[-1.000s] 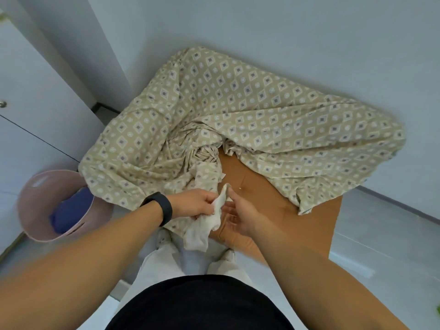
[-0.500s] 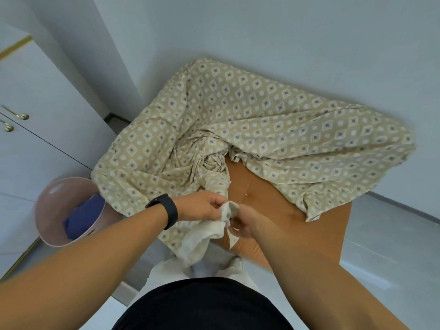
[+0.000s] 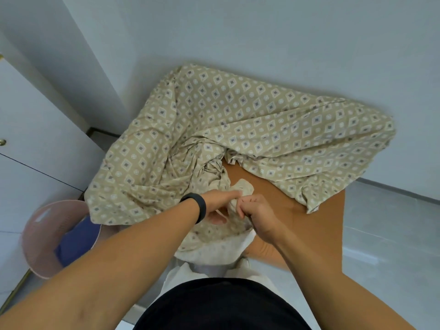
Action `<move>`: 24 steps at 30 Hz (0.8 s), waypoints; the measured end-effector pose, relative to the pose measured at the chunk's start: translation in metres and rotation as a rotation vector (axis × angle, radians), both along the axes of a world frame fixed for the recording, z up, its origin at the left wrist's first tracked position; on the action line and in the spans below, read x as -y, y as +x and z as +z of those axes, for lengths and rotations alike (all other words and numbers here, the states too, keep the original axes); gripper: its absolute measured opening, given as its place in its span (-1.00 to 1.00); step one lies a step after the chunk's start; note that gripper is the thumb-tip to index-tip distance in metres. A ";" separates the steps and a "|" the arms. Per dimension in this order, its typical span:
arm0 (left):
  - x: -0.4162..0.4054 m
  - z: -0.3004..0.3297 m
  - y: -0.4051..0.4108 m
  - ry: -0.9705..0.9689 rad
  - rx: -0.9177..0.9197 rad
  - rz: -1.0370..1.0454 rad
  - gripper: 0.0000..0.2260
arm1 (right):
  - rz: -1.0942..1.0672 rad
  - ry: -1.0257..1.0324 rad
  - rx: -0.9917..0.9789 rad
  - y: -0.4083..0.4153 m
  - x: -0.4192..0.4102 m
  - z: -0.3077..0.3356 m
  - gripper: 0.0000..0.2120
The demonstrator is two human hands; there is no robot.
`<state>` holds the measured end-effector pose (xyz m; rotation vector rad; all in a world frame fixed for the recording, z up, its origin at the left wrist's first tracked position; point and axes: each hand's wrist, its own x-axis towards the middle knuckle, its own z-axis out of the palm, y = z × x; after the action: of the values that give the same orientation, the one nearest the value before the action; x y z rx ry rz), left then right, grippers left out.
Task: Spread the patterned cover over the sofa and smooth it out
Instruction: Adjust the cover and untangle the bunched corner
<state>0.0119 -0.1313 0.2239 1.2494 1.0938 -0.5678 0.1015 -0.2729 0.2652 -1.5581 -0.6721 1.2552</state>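
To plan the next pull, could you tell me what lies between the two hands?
In the head view, a bunched fold of the patterned cover lies between the left hand and right hand; both hold it.

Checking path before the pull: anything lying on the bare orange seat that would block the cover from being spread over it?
Nothing visible does. Both hands, left hand and right hand, already grip the bunched edge of the patterned cover. The bare orange part of the sofa carries no objects. The pink basket sits on the floor, off to the side.

hands (image 3: 238, 208) closer together | cover (image 3: 238, 120) edge bunched between them
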 end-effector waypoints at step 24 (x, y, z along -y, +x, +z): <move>0.006 -0.017 -0.047 -0.111 0.179 0.559 -0.59 | -0.146 -0.301 -0.289 -0.017 -0.015 -0.023 -0.93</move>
<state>-0.0356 -0.1376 0.2069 0.8264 1.1773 -0.0866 0.0850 -0.2580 0.2425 -1.5893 -0.1864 1.4815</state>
